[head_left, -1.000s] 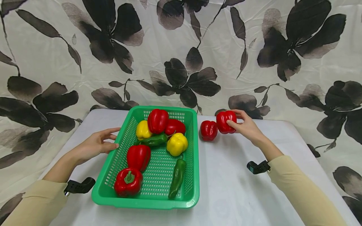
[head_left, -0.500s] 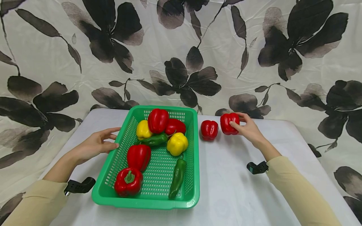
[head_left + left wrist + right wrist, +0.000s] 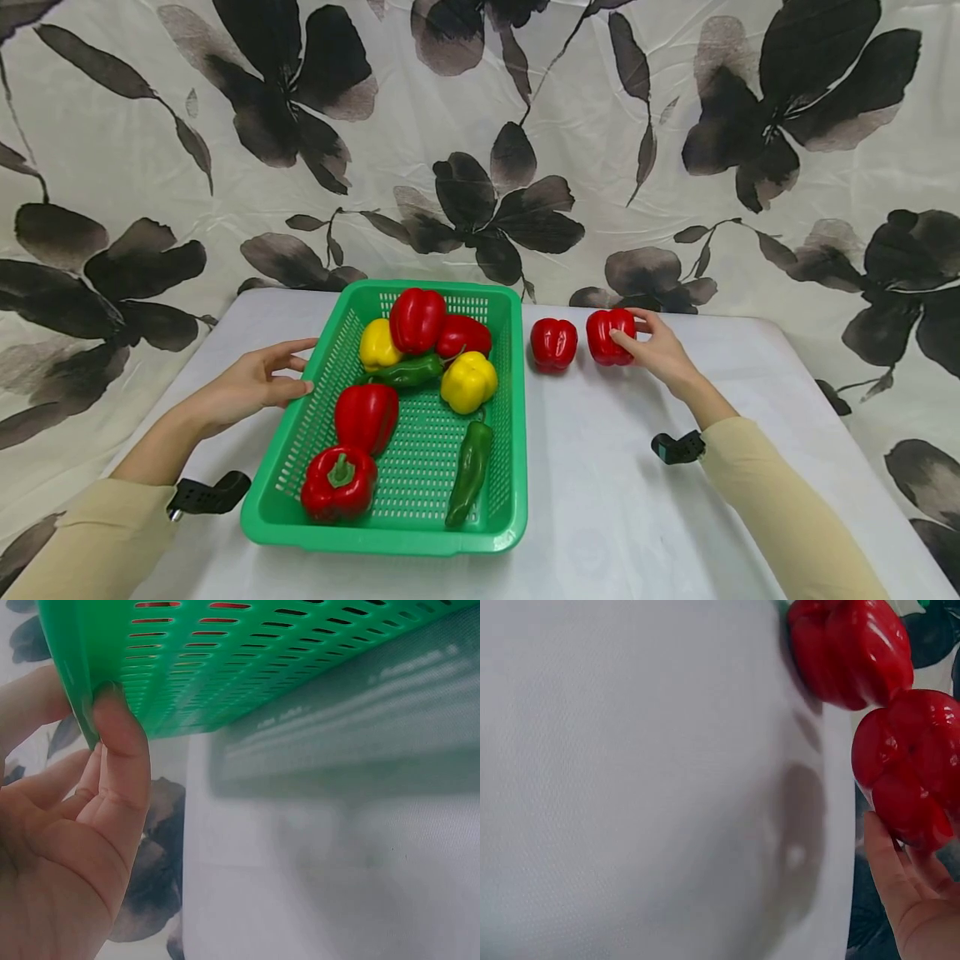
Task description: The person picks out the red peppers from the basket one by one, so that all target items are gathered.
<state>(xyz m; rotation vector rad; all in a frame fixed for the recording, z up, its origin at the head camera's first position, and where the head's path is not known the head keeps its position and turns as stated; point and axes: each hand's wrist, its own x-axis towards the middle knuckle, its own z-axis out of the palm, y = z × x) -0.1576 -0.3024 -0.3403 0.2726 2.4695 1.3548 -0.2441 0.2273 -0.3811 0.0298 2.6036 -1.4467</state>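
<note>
On the table (image 3: pixel 600 500) I have the green basket (image 3: pixel 517 467), left rim pinched by my left hand (image 3: pixel 251 383). Near the far edge, my right hand (image 3: pixel 660 354) grips a red pepper (image 3: pixel 609 337), just beside another (image 3: pixel 553 344). Probably mid-transfer; next calls for steady grip, clearing that neighbour.

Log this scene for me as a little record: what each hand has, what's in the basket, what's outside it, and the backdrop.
left hand: grips the left rim of the green basket
right hand: holds a red pepper
inside basket: four red peppers, two yellow peppers, two green peppers
outside basket: the held pepper, plus another red one on the table, between basket and right hand
backdrop: pale cloth with dark flowers
</note>
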